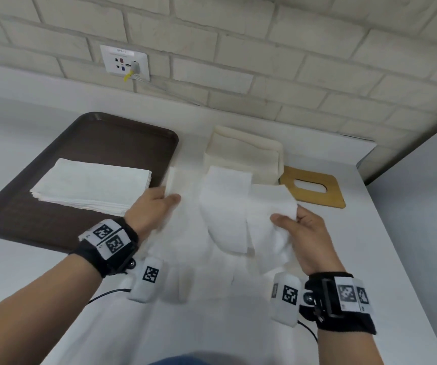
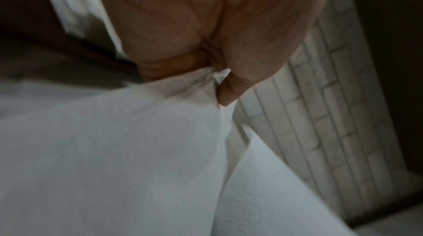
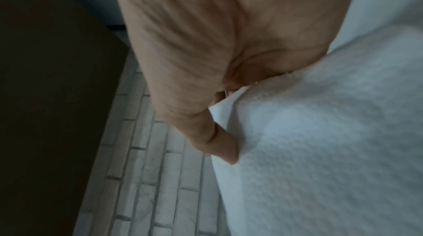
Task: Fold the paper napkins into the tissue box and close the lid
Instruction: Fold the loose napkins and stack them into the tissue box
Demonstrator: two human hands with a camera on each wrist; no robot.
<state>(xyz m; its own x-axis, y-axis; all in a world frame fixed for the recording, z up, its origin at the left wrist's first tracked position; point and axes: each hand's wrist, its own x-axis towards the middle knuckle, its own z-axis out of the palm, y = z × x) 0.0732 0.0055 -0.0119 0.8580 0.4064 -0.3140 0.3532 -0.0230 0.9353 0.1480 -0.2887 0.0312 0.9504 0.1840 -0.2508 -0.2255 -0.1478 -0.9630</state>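
Note:
I hold white paper napkins point(image 1: 225, 206) lifted above the white table, in front of the open cream tissue box point(image 1: 243, 151). My left hand point(image 1: 156, 204) pinches the left napkin's upper edge between thumb and fingers; the left wrist view shows that hand point(image 2: 215, 77) with napkin point(image 2: 114, 149) hanging below it. My right hand point(image 1: 296, 225) pinches the right napkin's edge, and the right wrist view shows that napkin point(image 3: 320, 140) against my right hand point(image 3: 228, 95). A stack of flat napkins point(image 1: 91, 187) lies on the brown tray point(image 1: 112, 135). The wooden lid point(image 1: 312, 189) with its oval slot lies flat, right of the box.
A white brick wall point(image 1: 264, 61) with a socket plate point(image 1: 125, 61) stands behind the table. The table's right edge point(image 1: 385, 219) runs close to the lid. A black cable point(image 1: 104, 295) trails from my left wrist.

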